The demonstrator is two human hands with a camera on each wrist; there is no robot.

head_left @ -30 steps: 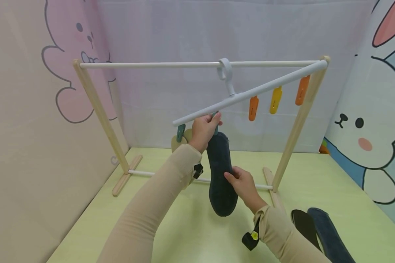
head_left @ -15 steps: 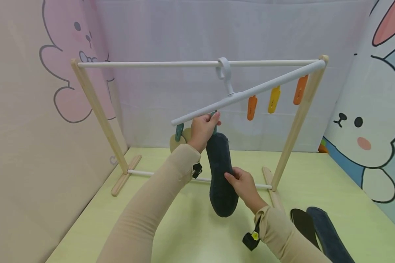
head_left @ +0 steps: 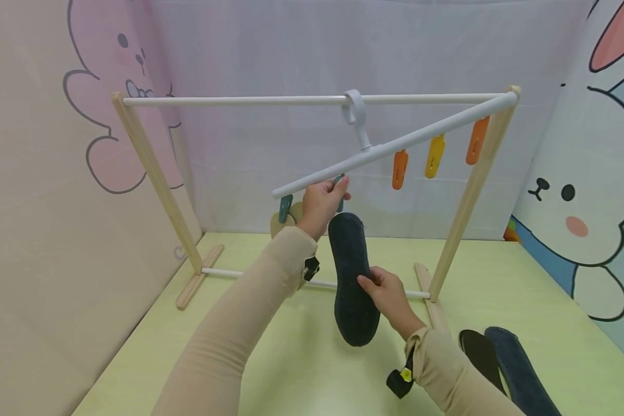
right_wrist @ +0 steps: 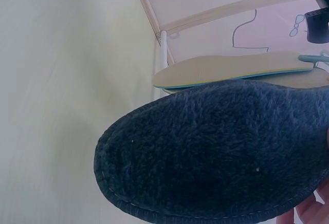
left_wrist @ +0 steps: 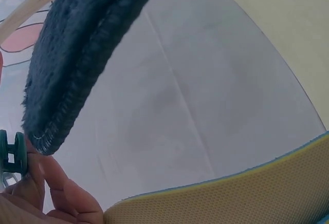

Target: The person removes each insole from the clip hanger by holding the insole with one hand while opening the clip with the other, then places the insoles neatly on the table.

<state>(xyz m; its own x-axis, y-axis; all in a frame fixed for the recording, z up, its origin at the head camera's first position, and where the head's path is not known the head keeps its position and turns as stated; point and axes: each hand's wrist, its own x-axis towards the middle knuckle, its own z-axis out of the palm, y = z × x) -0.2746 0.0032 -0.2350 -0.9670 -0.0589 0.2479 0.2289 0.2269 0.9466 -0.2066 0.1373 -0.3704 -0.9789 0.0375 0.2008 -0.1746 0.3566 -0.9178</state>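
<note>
"What has moved on your feed?"

"I see the dark blue insole slightly lower and to the right compared with half a second ago, and the right hand shifted with it."

"How are the fingers?"

"Right hand: grasping, thumb on the insole's face, fingers behind its edge. Left hand: pinching a green clip under the white hanger, which hooks over the white rail."

"Where exactly is the insole?"

"In the air, its upper end just below that clip. From my left wrist view I can't tell whether it touches the left fingers."

"What else do you have?"

"Beige insoles hang beside the left hand. Farther right along the hanger I count two orange clips and a yellow clip between them."
</note>
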